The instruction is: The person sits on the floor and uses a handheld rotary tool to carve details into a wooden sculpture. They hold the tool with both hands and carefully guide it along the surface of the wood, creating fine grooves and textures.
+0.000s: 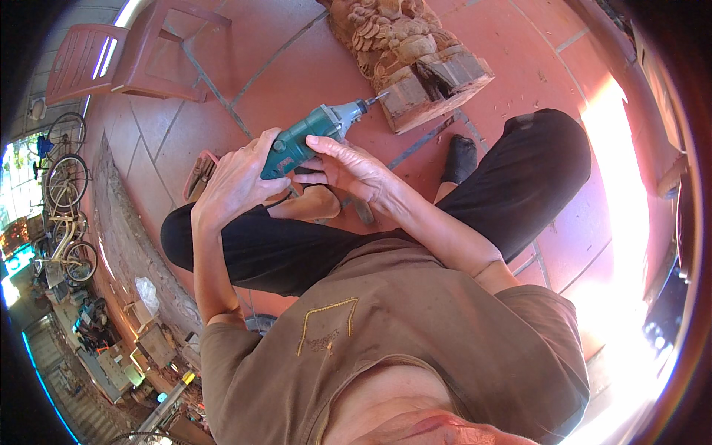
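A green die grinder [298, 147] with a grey nose and a thin metal bit is held up in front of my lap, slanting up to the right. My left hand [236, 178] wraps round its rear end. From the right, my right hand [348, 169] grips the body, thumb on top and fingers partly hidden below. Just past the bit lies a carved wooden sculpture [397, 44] with dense relief. Its flat base [434, 87] faces toward me and has a dark, jagged hollow. Whether the bit touches the wood, I cannot tell.
Reddish tiles [267, 67] cover the floor around my crossed legs. A brown plastic chair [141, 55] stands at the far left. Along the left side lies a long log [133, 215], with bicycles [67, 185] and cluttered tools and boxes [111, 356] beyond. Strong sunlight falls on the right.
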`<state>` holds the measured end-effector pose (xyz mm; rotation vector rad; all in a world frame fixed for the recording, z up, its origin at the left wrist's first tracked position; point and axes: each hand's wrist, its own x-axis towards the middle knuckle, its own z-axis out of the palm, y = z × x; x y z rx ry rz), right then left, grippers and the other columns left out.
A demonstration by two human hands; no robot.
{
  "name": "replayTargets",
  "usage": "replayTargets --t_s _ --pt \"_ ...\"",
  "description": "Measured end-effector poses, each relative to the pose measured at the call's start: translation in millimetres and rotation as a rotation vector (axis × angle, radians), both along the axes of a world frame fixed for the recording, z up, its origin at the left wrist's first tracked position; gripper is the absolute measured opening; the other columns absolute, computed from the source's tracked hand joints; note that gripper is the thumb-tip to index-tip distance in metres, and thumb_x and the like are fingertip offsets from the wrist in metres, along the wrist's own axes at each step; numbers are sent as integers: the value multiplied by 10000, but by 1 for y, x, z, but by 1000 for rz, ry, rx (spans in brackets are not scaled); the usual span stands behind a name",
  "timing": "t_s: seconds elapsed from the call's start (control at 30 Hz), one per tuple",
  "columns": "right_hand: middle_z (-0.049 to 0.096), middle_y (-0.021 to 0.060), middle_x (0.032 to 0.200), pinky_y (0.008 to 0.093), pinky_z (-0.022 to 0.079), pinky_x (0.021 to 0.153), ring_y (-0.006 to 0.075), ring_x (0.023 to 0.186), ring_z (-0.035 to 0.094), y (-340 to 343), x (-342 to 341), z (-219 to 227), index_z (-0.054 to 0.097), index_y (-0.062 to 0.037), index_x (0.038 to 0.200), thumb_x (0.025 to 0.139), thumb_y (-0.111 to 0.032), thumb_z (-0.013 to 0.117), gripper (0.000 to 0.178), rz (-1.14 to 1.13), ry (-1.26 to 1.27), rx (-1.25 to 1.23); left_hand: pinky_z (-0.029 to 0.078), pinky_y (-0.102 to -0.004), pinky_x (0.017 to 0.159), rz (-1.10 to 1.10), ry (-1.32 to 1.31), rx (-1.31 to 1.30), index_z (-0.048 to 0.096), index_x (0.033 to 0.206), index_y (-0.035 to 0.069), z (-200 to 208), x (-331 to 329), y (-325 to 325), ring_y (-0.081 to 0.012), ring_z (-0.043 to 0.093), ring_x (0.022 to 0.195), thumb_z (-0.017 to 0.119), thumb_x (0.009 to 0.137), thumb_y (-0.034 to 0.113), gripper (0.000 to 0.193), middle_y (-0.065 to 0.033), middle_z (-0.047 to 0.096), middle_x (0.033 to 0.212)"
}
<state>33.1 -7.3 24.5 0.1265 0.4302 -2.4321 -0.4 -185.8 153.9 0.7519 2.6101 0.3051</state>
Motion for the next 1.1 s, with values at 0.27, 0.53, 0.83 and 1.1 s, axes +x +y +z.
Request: replayTargets --t_s 0.27,0.53,0.83,1.1 --pt "622 81 1215 458 482 1018 238 1139 605 1 -6 -3 541 -85 1244 856 -297 772 499 -73 -43 42 506 -462 846 16 -56 35 326 1451 104 -8 0 3 -443 644 1025 740 811 272 781 -279 648 1100" --pt "602 68 1207 406 467 990 194 1117 587 24 -12 25 507 -63 1287 849 -346 778 588 -233 91 354 500 -480 825 -16 -25 277 280 1471 85 -12 1 14 -467 643 961 615 943 395 698 -293 620 1117" --pt "573 68 1203 424 448 1013 194 1143 558 27 -9 28 454 -64 1305 867 -433 747 643 -383 167 312 493 -490 848 -2 -44 307 294 1461 68 -4 -1 26 -468 630 1015 539 981 427 648 -288 615 1167" --pt "603 83 1231 413 445 1053 191 1166 583 33 -7 29 502 -38 1298 941 -434 649 554 -465 196 378 489 -499 845 15 -75 328 321 1433 56 3 -1 39 -470 624 1004 526 987 436 620 -286 623 1148"
